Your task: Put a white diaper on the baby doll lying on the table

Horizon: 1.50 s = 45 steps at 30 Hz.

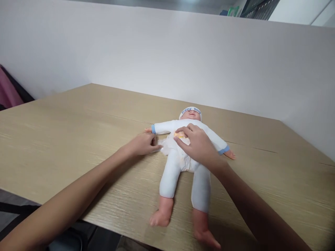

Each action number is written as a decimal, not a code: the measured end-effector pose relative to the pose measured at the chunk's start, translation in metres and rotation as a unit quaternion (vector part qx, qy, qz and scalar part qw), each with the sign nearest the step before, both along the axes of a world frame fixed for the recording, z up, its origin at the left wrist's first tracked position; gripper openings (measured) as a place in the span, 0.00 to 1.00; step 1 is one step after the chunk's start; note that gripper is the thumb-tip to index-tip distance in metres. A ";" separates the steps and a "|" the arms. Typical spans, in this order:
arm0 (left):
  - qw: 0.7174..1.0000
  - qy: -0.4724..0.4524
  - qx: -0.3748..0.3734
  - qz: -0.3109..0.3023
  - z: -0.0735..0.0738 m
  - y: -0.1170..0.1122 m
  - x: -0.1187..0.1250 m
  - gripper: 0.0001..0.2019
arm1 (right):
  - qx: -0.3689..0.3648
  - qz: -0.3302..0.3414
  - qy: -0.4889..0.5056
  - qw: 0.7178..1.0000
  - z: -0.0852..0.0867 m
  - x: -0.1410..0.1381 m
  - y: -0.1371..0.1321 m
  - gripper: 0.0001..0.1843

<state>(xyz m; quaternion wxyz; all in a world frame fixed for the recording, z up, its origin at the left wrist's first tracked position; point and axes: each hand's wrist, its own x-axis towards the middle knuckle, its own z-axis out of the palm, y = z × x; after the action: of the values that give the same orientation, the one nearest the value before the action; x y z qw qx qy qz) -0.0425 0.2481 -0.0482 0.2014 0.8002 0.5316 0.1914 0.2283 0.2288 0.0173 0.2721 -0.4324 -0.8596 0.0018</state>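
Note:
A baby doll in a white suit with blue cuffs lies on its back, feet toward me, a white lettered band on its head. Around its hips is a white diaper with an orange patterned waistband. My left hand is closed on the diaper's loose side flap, left of the doll's waist. My right hand lies over the diaper's front at the belly, its fingers bent and its thumb and fingertips holding the waistband area. The right hand hides the diaper's right side.
The doll lies on a wide wood-grain table. Behind it rises a white partition. Purple cloth shows at the far left, and dark chair parts sit below the table's near edge.

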 end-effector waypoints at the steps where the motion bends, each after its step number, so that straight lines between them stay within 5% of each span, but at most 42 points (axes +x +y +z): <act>1: 0.999 -0.018 -0.036 -0.006 0.000 0.000 -0.001 0.21 | -0.012 -0.009 -0.013 1.000 0.000 -0.004 0.002 0.10; 5: 0.986 -0.092 -0.139 -0.024 0.003 0.001 -0.005 0.21 | -0.032 -0.024 -0.028 0.999 -0.003 -0.007 0.006 0.11; 11: 0.957 -0.222 -0.183 -0.032 0.025 0.010 -0.008 0.22 | -0.056 -0.026 -0.031 0.998 -0.005 -0.006 0.010 0.15; 18: 0.918 -0.350 -0.180 -0.044 0.046 0.020 0.050 0.23 | -0.079 -0.011 0.010 0.997 -0.003 -0.006 0.010 0.33; 22: 0.903 -0.382 -0.191 -0.051 0.037 0.021 0.081 0.25 | -0.115 -0.001 0.056 0.992 -0.003 0.000 0.014 0.32; 27: 0.866 -0.476 -0.145 -0.042 0.010 0.021 0.084 0.26 | -0.165 0.001 0.096 0.982 -0.001 0.006 0.019 0.21; 32: 0.907 -0.420 -0.021 -0.028 -0.014 0.020 0.078 0.20 | -0.196 -0.017 0.154 0.968 -0.001 0.007 0.020 0.17; 37: 0.894 -0.441 -0.058 -0.061 -0.016 0.024 0.079 0.24 | -0.202 -0.025 0.182 0.962 -0.002 0.008 0.023 0.15; 45: 0.888 -0.449 -0.087 -0.049 -0.016 0.028 0.081 0.27 | -0.098 -0.054 0.117 0.987 -0.010 0.006 0.028 0.14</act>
<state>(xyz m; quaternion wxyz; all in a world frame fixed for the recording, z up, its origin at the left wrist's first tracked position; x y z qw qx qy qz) 0.0386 0.2766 -0.0642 0.4968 0.6329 0.3592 0.4729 0.2346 0.2566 0.0070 0.3269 -0.4994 -0.7930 0.1222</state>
